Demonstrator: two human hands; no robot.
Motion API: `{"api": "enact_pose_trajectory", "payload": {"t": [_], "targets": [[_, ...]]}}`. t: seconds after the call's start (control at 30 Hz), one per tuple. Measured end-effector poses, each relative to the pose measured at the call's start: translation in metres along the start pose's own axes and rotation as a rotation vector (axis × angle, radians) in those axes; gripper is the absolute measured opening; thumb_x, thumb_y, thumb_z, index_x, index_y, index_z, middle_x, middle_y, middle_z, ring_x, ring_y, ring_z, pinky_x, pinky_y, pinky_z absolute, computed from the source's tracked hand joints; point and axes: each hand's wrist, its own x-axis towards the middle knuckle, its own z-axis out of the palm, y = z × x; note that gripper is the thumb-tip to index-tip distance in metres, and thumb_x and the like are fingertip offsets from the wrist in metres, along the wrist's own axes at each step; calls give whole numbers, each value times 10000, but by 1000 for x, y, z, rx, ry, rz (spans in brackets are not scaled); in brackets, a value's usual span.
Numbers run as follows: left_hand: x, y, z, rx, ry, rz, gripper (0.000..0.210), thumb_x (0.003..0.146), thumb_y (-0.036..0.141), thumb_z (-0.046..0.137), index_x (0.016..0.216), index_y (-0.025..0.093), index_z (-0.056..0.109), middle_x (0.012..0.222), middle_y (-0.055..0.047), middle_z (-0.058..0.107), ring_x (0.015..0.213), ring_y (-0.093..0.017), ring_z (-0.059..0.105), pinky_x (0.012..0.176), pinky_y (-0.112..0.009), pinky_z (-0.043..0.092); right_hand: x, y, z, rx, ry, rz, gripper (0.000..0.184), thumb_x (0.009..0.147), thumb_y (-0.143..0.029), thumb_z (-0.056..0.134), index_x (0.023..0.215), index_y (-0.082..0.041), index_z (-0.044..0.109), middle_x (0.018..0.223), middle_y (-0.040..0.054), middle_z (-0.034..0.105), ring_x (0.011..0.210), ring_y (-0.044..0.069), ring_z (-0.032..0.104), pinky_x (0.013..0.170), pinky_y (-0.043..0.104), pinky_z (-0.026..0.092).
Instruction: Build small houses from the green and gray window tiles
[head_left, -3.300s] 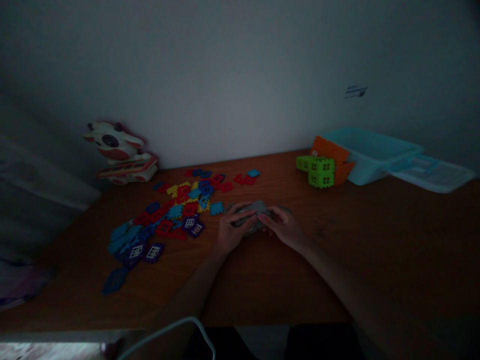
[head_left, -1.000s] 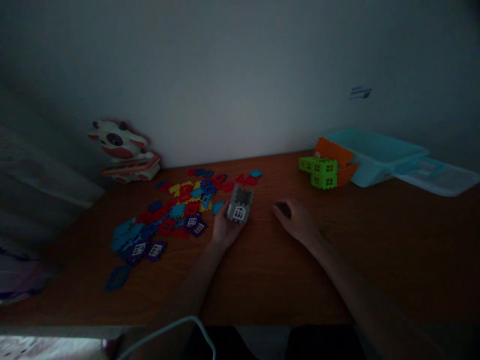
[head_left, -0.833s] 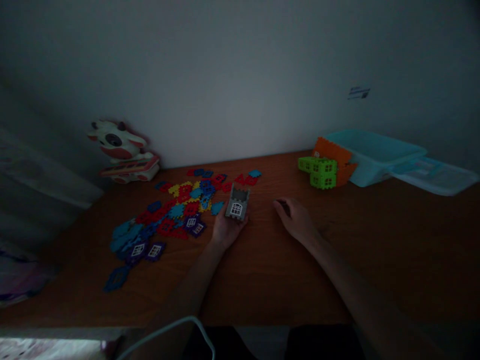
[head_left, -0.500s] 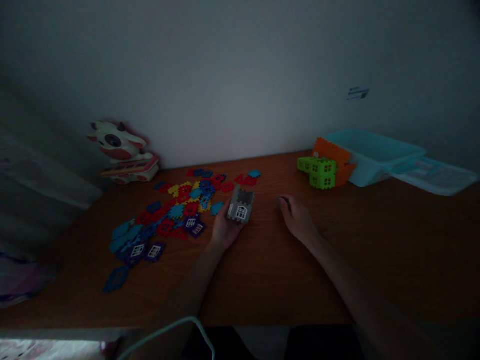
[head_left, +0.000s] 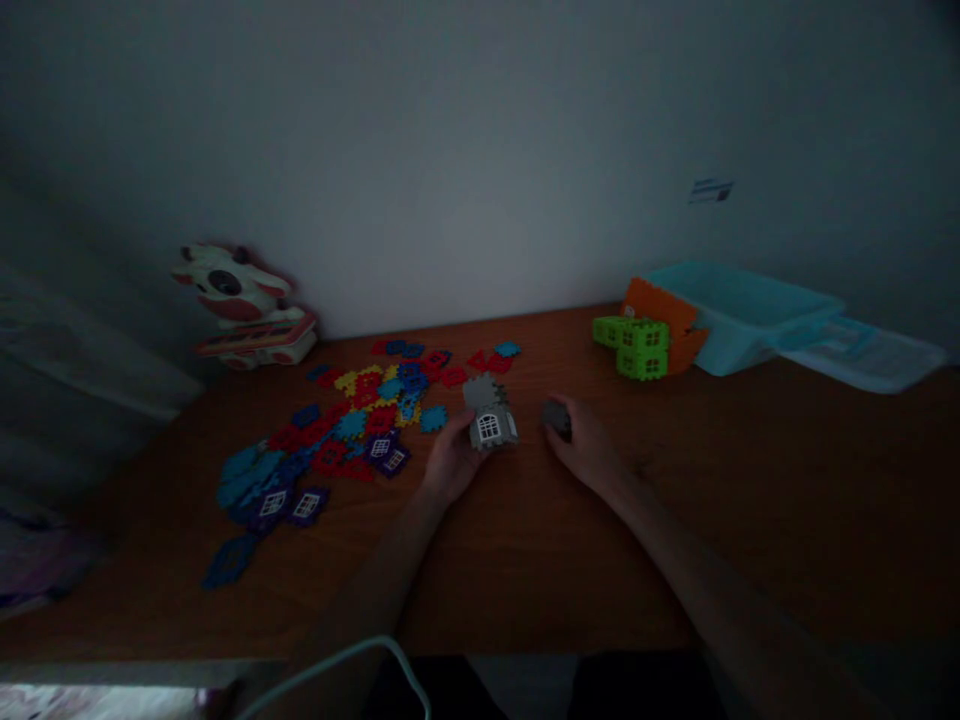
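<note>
1. One grey panel block [head_left: 491, 412], dead centre above the surface [head_left: 487, 560], and the left hand [head_left: 452, 462] has it, fingers wrapped round its side and underneath. Two white windows show on it; that side grip probably steadies it while leaving the front and right faces exposed.

2. Just across a narrow gap, the right hand [head_left: 589, 445] pinches one small grey piece [head_left: 556, 417] in curled fingers, turned toward the block, perhaps so its edge can be seen. Block and piece are apart, no contact!

3. Over to the left, the spread of loose tiles: four purple window tiles [head_left: 306, 506] by my count, in two pairs. Reds, blues, yellows and cyans overlap too much for a firm tally. They lie mostly flat, likely to stay visible and within reach.

4. Right-hand side: one green block assembly [head_left: 642, 348], standing in front of an orange panel structure [head_left: 664, 315], perhaps parked there to leave working room. Beside them, one pale-blue tub [head_left: 750, 300] and one translucent lid [head_left: 870, 355]; whether the two are attached, I can't tell.

5. Far left, against the wall, one cow keyboard toy [head_left: 244, 310], seemingly set out of the way.
</note>
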Motion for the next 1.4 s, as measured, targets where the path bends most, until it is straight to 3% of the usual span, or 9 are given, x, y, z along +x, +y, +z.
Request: {"api": "enact_pose_trajectory", "payload": {"t": [0.13,0.27,0.37,0.5,0.63,0.8,1.2,1.4], "targets": [[2,-4,-1,61,-2,26,267,795,300,736,1016,152,705,1014,-69,741,889,-192,695,777,-299,575,-1,3,3,-39,-6,4,443,825,-290,626,1254,-196,573,1203,171,650,1119,325,640,971,527,523],[4,-9,-4,217,-3,158,385,708,344,826,1027,167,701,1051,-73,728,934,-215,689,824,-325,550,1,-5,-1,-35,94,-25,298,829,-360,650,1078,-197,669,1143,167,635,1100,333,621,973,535,507],[3,-11,-4,375,39,313,507,640,299,884,1102,206,695,1145,-59,715,1051,-226,665,942,-341,505,4,-21,-9,173,175,-22,239,903,-429,596,981,-226,693,1096,122,661,1091,283,631,997,479,495],[-2,-12,-1,546,-13,399,550,633,231,895,1144,219,692,1204,-63,701,1134,-236,630,1023,-348,466,4,-37,-18,551,41,122,338,911,-535,580,1052,-252,696,1088,85,718,1001,237,676,878,388,549],[-6,-16,-1,641,-82,401,587,626,201,894,1172,211,679,1181,-89,702,1084,-247,652,998,-376,498,2,-41,-18,704,-124,157,363,826,-569,674,998,-254,725,1036,66,755,965,231,697,849,370,557],[-5,-21,-3,688,-197,390,574,675,179,861,1209,216,654,1245,-117,693,1135,-255,661,1025,-420,498,-1,-44,-17,691,-233,168,307,804,-534,710,920,-252,746,941,47,769,861,210,713,790,349,567],[-7,-18,4,527,-238,237,574,590,96,890,1128,197,717,1223,-111,725,1169,-269,667,1110,-458,445,-1,-48,-19,675,-322,132,285,830,-510,679,930,-263,780,937,44,786,874,219,724,775,347,575],[-5,-17,2,542,-218,238,586,569,85,895,1117,200,722,1225,-111,724,1188,-281,655,1123,-492,428,-1,-46,-17,667,-314,127,279,835,-512,677,932,-272,781,925,37,790,848,217,725,761,351,575]]}}
